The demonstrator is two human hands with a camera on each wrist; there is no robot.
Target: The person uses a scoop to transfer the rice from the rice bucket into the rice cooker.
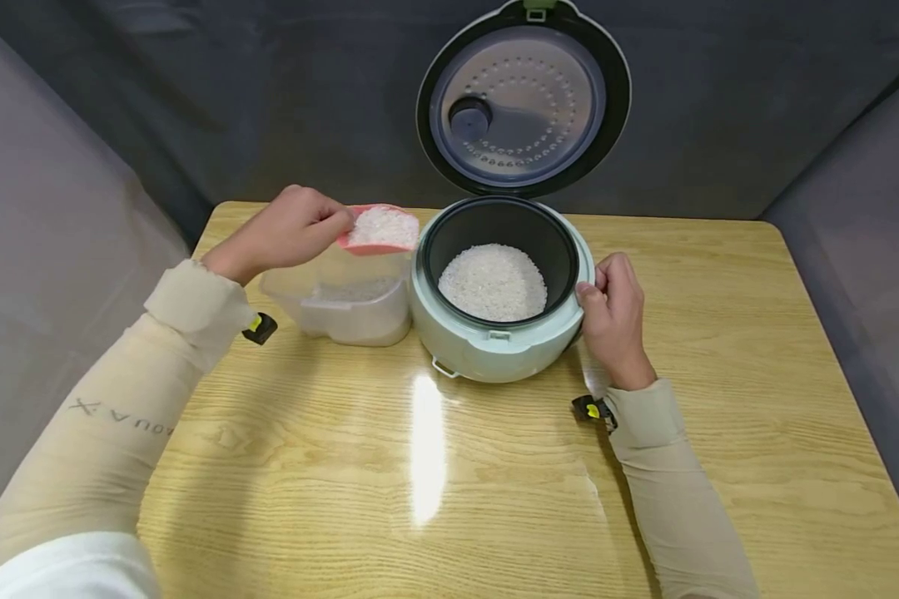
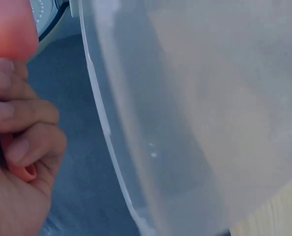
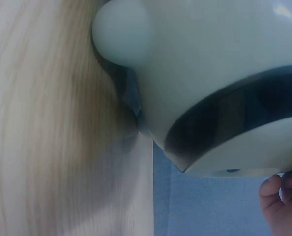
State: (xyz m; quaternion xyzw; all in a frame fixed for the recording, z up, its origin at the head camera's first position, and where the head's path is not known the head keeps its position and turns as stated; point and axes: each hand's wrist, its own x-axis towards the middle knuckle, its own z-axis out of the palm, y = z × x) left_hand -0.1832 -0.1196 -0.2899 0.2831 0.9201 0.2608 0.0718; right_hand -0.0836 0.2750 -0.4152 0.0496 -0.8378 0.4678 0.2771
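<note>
My left hand (image 1: 292,229) grips the handle of a pink scoop (image 1: 374,248), its fingers curled round the handle in the left wrist view. White rice (image 1: 384,226) fills the scoop, which is level above a clear plastic container (image 1: 367,323) holding more rice. Just right of that container stands a mint-green rice cooker (image 1: 487,358) with its lid (image 1: 524,108) raised. A mound of rice (image 1: 494,283) lies inside its dark inner pot (image 1: 487,218). My right hand (image 1: 616,312) holds the cooker's right side, thumb at the rim; in the right wrist view its fingertips meet the cooker's body.
All of this stands toward the back of a light wooden table (image 1: 494,499). A dark grey cloth (image 1: 307,100) hangs behind the table, and paler cloth panels (image 1: 60,166) flank it. The raised lid leans back close to the cloth.
</note>
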